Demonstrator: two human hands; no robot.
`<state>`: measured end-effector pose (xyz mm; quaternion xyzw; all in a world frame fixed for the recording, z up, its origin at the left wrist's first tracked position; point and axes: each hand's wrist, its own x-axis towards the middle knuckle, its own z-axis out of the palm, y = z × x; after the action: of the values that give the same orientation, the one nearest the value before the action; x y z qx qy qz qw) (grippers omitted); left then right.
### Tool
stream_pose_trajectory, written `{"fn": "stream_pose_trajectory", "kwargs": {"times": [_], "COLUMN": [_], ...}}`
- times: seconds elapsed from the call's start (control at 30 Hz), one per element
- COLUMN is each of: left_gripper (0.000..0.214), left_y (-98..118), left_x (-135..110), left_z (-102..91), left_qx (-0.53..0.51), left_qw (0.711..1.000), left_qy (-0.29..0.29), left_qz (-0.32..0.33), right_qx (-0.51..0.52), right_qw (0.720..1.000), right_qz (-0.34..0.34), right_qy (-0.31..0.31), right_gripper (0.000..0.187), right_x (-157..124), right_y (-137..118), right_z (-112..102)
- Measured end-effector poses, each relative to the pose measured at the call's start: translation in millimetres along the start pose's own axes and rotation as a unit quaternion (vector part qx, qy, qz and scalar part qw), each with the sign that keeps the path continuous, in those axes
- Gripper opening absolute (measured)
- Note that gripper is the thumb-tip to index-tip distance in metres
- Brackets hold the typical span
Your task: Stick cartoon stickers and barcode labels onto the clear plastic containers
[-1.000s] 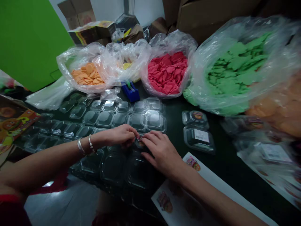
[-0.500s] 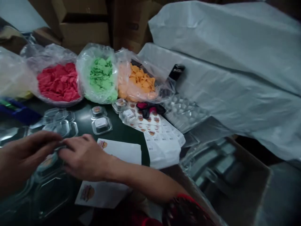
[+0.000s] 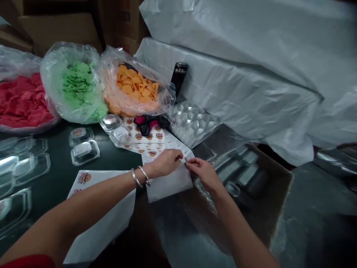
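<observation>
My left hand (image 3: 168, 162), with two silver bangles on its wrist, is over a white label sheet (image 3: 164, 188), its fingertips pinched together. Whatever they hold is too small to make out. My right hand (image 3: 205, 174) meets it from the right, thumb and finger closed on the edge of the label sheet. Beyond lies a sheet of round logo stickers (image 3: 152, 145) with a black and pink cloth item (image 3: 150, 123) on it. Another printed white sheet (image 3: 111, 208) lies under my left forearm.
Plastic-bagged bowls of red pieces (image 3: 22, 100), green pieces (image 3: 78, 83) and orange pieces (image 3: 136, 85) line the back. Clear containers (image 3: 85, 150) stand on the left. A dark can (image 3: 179, 76) stands behind. An open carton (image 3: 267, 197) of plastic trays is at right.
Both hands have left the clear containers on the left and come together over the label sheet. The view has turned to the right.
</observation>
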<state>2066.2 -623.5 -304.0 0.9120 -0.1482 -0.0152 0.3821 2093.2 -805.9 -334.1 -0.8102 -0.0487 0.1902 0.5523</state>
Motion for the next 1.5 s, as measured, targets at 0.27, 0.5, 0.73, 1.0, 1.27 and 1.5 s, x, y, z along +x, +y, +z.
{"fn": "stream_pose_trajectory", "kwargs": {"times": [0.27, 0.5, 0.73, 1.0, 1.27, 1.5], "left_gripper": [0.016, 0.021, 0.020, 0.014, 0.021, 0.018], "left_y": [-6, -3, -7, -14, -17, -18], "left_x": [12, 20, 27, 13, 15, 23], "left_z": [6.0, 4.3, 2.3, -4.0, -1.3, -3.1], "left_qx": [0.029, 0.087, 0.082, -0.025, 0.037, -0.059], "left_qw": [0.998, 0.995, 0.995, 0.999, 0.999, 0.989], "left_qy": [-0.013, -0.050, -0.005, -0.015, 0.012, 0.065], "left_qz": [-0.050, -0.018, -0.048, -0.032, -0.031, -0.120], "right_qx": [0.092, 0.060, 0.112, 0.129, 0.161, 0.181], "right_qw": [0.989, 0.989, 0.986, 0.981, 0.972, 0.971], "right_qz": [0.030, -0.003, 0.042, 0.042, 0.096, 0.115], "right_qy": [-0.112, -0.138, -0.116, -0.136, -0.139, -0.110], "right_gripper": [0.034, 0.027, 0.027, 0.036, 0.039, 0.038], "right_x": [8, 13, 9, 12, 15, 6], "right_y": [-8, -12, -10, -17, -27, -13], "right_z": [0, -4, 0, 0, 3, 0]}}
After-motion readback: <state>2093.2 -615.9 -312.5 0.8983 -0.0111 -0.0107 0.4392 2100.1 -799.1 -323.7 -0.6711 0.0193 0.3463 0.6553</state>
